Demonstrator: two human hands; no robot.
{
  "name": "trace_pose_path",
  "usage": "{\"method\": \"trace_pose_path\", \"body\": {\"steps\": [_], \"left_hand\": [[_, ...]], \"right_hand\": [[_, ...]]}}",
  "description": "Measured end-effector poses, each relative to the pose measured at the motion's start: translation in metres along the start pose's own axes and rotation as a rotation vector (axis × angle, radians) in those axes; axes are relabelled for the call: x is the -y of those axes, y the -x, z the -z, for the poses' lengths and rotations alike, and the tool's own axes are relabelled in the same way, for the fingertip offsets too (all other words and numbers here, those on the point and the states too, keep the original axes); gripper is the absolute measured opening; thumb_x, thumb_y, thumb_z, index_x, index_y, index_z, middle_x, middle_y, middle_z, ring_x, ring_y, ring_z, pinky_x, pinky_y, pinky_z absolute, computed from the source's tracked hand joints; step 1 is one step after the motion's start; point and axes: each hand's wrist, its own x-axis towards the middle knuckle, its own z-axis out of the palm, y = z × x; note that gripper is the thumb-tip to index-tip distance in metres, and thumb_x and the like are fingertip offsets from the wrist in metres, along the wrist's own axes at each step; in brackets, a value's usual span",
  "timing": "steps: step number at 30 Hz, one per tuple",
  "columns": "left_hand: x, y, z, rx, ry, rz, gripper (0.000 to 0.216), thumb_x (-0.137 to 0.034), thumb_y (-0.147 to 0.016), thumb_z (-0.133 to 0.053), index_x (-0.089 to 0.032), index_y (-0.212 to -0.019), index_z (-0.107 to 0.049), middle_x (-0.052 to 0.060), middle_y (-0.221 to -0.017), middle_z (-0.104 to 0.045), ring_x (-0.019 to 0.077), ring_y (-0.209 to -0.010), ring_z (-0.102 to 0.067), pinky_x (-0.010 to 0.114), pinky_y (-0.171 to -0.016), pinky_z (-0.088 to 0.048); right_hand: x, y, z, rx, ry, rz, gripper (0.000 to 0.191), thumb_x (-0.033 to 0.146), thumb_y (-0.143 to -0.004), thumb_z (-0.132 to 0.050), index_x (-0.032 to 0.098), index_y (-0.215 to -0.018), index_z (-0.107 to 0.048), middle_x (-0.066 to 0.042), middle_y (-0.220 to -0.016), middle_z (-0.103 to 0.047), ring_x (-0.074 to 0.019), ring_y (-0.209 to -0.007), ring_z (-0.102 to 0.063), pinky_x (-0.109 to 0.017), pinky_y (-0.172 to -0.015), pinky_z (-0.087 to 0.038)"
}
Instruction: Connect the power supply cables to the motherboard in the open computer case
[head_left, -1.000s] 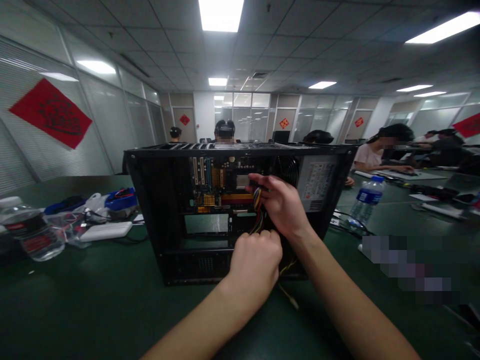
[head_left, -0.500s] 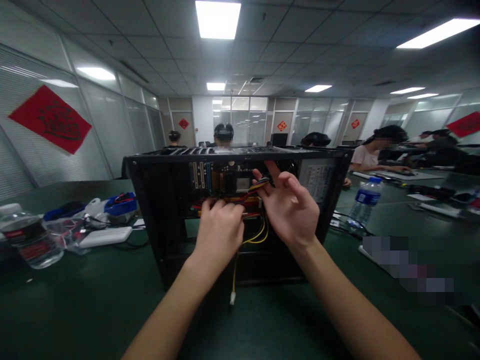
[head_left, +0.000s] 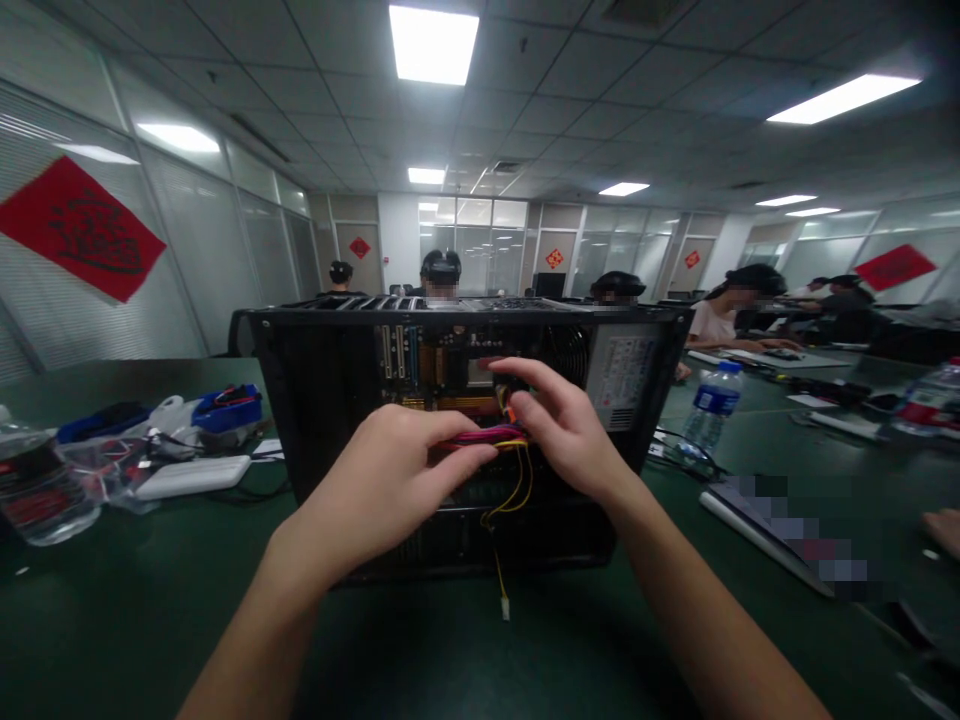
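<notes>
An open black computer case (head_left: pixel 315 400) stands on the green table (head_left: pixel 150 620), with its motherboard (head_left: pixel 435 365) and power supply (head_left: pixel 626 370) showing inside. My left hand (head_left: pixel 382 485) pinches a bundle of coloured wires (head_left: pixel 487 437) in front of the opening. My right hand (head_left: pixel 566 425) grips the same bundle at its right end, fingers closed around it. A thin yellow wire with a small white plug (head_left: pixel 505 607) hangs from the bundle down to the table.
A water bottle (head_left: pixel 709 410) stands right of the case, another bottle (head_left: pixel 34 490) at the far left. A white flat box (head_left: pixel 191 477), blue items (head_left: pixel 225 408) and plastic bags lie on the left. Other people sit at tables behind. Someone's fingers (head_left: pixel 943 530) show at the right edge.
Both hands have come out of the case toward me, pulling the wire bundle level between them. The left hand has moved from inside the case to the bundle's left end.
</notes>
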Motion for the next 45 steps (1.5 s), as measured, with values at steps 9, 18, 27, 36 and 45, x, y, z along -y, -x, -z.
{"method": "trace_pose_path", "body": {"steps": [9,18,27,36,45], "left_hand": [[0.003,0.002,0.002,0.274,0.94,0.158,0.036,-0.032,-0.095,-0.062,-0.017,-0.127,-0.066,0.009,-0.097,-0.077,0.0173,-0.074,-0.074,0.027,-0.073,-0.06],[0.016,0.001,0.006,0.127,0.917,0.146,0.026,-0.031,-0.088,-0.074,-0.015,-0.109,-0.076,0.009,-0.096,-0.08,0.0188,-0.085,-0.076,0.027,-0.08,-0.061],[-0.005,-0.009,-0.015,0.027,0.882,0.124,0.018,-0.018,-0.089,-0.068,-0.015,-0.104,-0.079,0.005,-0.095,-0.08,0.0133,-0.081,-0.073,0.024,-0.083,-0.061],[-0.003,-0.01,-0.017,-0.245,0.928,0.228,0.025,-0.026,-0.082,-0.076,-0.014,-0.105,-0.078,0.008,-0.092,-0.08,0.0204,-0.082,-0.076,0.034,-0.084,-0.064],[-0.004,-0.011,-0.023,-0.363,0.954,0.217,0.029,-0.028,-0.079,-0.081,-0.013,-0.104,-0.078,0.007,-0.088,-0.08,0.0204,-0.082,-0.077,0.03,-0.082,-0.064]], "right_hand": [[0.04,0.016,0.02,0.376,0.353,0.17,0.035,0.047,-0.087,-0.074,0.015,-0.075,-0.069,0.003,-0.055,-0.056,-0.0062,-0.047,-0.044,-0.021,-0.047,-0.029],[0.037,0.017,0.016,0.055,0.251,-0.004,0.037,0.048,-0.091,-0.067,0.017,-0.071,-0.064,0.001,-0.053,-0.052,-0.009,-0.045,-0.043,-0.022,-0.043,-0.029],[0.031,0.014,0.003,0.097,0.062,-0.152,0.046,0.057,-0.094,-0.061,0.017,-0.073,-0.058,-0.001,-0.067,-0.056,-0.0109,-0.058,-0.051,-0.021,-0.051,-0.041],[0.03,0.011,0.005,0.038,-0.003,-0.178,0.043,0.056,-0.09,-0.066,0.016,-0.078,-0.065,0.0,-0.058,-0.06,-0.011,-0.047,-0.054,-0.022,-0.044,-0.043],[0.031,0.011,-0.002,0.015,-0.009,-0.156,0.04,0.052,-0.089,-0.069,0.015,-0.074,-0.069,-0.002,-0.059,-0.064,-0.0127,-0.051,-0.06,-0.022,-0.048,-0.047]]}}
